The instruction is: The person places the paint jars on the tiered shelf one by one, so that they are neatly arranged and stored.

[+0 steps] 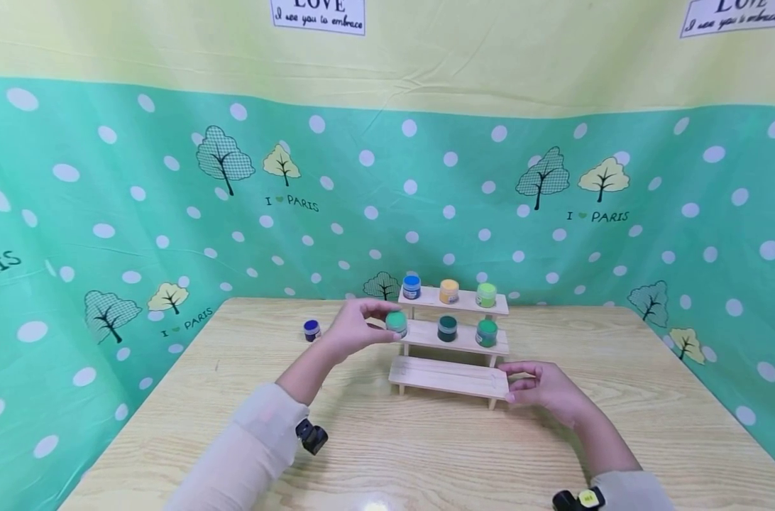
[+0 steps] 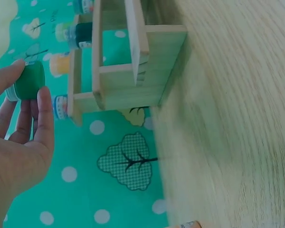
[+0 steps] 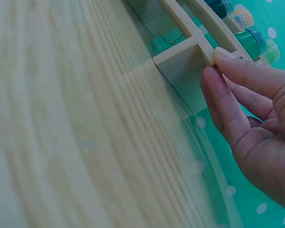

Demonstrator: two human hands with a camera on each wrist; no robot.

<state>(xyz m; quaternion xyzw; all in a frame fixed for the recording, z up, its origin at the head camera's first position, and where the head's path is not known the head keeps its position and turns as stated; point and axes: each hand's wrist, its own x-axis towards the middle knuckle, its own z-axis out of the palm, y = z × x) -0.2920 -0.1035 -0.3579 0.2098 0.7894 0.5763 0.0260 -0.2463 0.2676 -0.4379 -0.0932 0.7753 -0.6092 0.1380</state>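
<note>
My left hand (image 1: 355, 330) grips a small green paint jar (image 1: 397, 323) between thumb and fingers, at the left end of the middle step of a three-step wooden stand (image 1: 448, 376). In the left wrist view, the fingers curl round the jar (image 2: 29, 81) beside the stand. A dark green jar (image 1: 447, 328) and a mid-green jar (image 1: 487, 333) stand farther right on that same step. With thumb and fingertips, my right hand (image 1: 547, 390) pinches the right end of the bottom step, as the right wrist view also shows at the wooden board (image 3: 192, 33).
On the top step are a blue jar (image 1: 411, 287), an orange-yellow jar (image 1: 448, 291) and a light green jar (image 1: 486, 294). A dark blue jar (image 1: 311, 330) sits on the wooden table (image 1: 387, 454), left of the stand. A patterned cloth (image 1: 362, 177) hangs behind.
</note>
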